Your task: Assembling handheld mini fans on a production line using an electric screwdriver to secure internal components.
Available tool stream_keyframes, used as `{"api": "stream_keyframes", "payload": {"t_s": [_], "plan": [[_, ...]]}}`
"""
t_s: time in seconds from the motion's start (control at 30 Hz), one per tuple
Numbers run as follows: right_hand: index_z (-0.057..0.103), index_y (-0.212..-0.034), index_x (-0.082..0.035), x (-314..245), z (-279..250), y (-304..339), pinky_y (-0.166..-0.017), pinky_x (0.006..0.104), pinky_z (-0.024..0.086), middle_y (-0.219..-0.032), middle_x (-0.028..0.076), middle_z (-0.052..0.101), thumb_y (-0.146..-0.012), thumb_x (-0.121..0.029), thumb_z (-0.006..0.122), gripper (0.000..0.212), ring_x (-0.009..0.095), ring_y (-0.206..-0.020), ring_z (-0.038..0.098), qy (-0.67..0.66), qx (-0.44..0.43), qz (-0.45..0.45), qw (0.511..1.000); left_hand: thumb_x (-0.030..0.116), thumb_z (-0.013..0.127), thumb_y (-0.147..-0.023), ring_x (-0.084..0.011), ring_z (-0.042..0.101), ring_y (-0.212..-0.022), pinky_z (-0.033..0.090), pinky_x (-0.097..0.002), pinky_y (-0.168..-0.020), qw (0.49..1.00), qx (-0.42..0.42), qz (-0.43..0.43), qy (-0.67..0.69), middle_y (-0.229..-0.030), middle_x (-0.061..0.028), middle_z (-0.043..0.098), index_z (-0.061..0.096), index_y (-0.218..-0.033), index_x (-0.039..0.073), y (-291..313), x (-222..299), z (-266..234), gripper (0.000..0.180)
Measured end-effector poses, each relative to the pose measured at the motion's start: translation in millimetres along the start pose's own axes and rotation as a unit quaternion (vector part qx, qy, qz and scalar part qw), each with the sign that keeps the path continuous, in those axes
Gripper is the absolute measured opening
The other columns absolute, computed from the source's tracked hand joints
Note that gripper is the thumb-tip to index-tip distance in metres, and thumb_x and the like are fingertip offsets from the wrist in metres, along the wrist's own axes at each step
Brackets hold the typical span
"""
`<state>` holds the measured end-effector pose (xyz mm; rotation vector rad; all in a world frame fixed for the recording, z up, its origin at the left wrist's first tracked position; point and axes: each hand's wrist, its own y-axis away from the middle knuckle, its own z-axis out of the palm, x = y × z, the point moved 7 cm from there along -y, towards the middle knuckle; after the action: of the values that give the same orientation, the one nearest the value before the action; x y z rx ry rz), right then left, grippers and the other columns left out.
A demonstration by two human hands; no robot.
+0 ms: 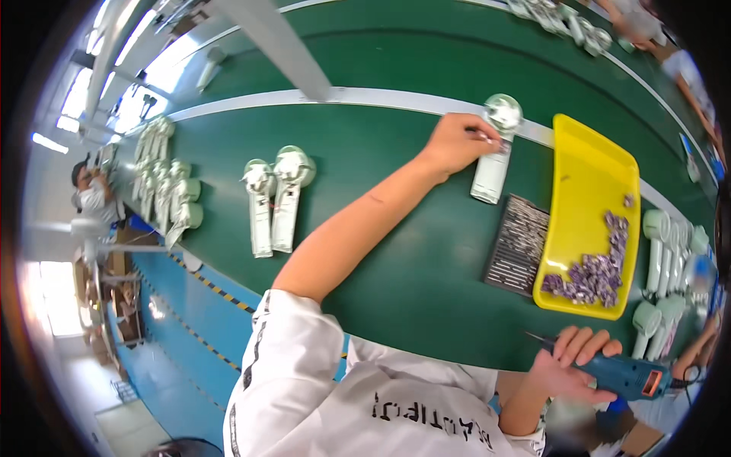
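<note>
My left hand (461,143) reaches across the green bench, its fingers pinched together over the neck of a white and pale-green handheld fan (491,171). Whatever the fingertips hold is too small to make out. The fan lies with its round head away from me and its handle toward me. My right hand (575,365) is wrapped round a teal electric screwdriver (620,376) near the bench's front edge, with the thin bit pointing left. Between the hands lies a dark slotted tray (518,244) carrying many small metal pieces in rows. Beside it sits a yellow tray (590,164) with small purplish parts (594,278).
Two similar fans (285,198) lie left of my forearm, with a larger group of fans (164,183) farther left. More pale-green fans (662,251) stand right of the yellow tray. A grey post (278,46) rises at the bench's far strip. Other people work at the sides.
</note>
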<state>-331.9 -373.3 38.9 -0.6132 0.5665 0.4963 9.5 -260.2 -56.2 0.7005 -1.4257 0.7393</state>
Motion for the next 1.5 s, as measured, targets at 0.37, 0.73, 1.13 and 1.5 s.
{"api": "stream_keyframes", "payload": {"t_s": [0.37, 0.73, 1.13, 1.5], "plan": [[0.047, -0.116, -0.006, -1, 0, -23, -0.049, 0.0330, 0.042, -0.086, 0.009, 0.056, -0.086, -0.070, 0.056, 0.071, 0.020, -0.057, 0.055, -0.040, -0.048, 0.057, 0.996, 0.006, 0.072, -0.081, -0.0290, 0.056, -0.123, 0.056, -0.0379, -0.093, 0.963, -0.027, 0.152, -0.221, -0.135, -0.0184, 0.056, 0.058, -0.134, 0.008, 67, 52, -15, 0.055], [0.063, -0.113, 0.000, -6, -80, -110, -0.076, 0.0240, 0.048, -0.105, 0.004, 0.073, -0.084, -0.002, 0.071, 0.030, 0.007, -0.080, 0.060, 0.667, -0.080, 0.174, 0.720, 0.008, 0.062, -0.095, -0.0247, 0.062, -0.097, 0.048, -0.0333, -0.083, 0.791, 0.226, -0.021, -0.567, -0.109, -0.0122, 0.065, 0.061, -0.122, 0.001, 221, 73, -216, 0.027], [0.064, -0.105, -0.004, 29, -67, -117, -0.069, 0.0333, 0.052, -0.087, 0.010, 0.072, -0.082, -0.013, 0.074, 0.026, 0.025, -0.074, 0.069, 0.782, -0.184, 0.174, 0.569, -0.005, 0.060, -0.091, -0.0208, 0.063, -0.087, 0.048, -0.0295, -0.081, 0.903, 0.167, 0.111, -0.381, -0.095, -0.0132, 0.067, 0.067, -0.100, -0.006, 209, 78, -76, 0.011], [0.063, -0.102, 0.001, 33, -62, -116, -0.065, 0.0303, 0.048, -0.079, 0.006, 0.067, -0.083, -0.013, 0.075, 0.027, 0.011, -0.071, 0.060, 0.743, -0.179, 0.201, 0.613, -0.007, 0.065, -0.086, -0.0209, 0.063, -0.073, 0.050, -0.0289, -0.061, 0.951, 0.007, 0.129, -0.282, -0.089, -0.0116, 0.066, 0.071, -0.101, -0.002, 177, 82, -4, 0.017]]}}
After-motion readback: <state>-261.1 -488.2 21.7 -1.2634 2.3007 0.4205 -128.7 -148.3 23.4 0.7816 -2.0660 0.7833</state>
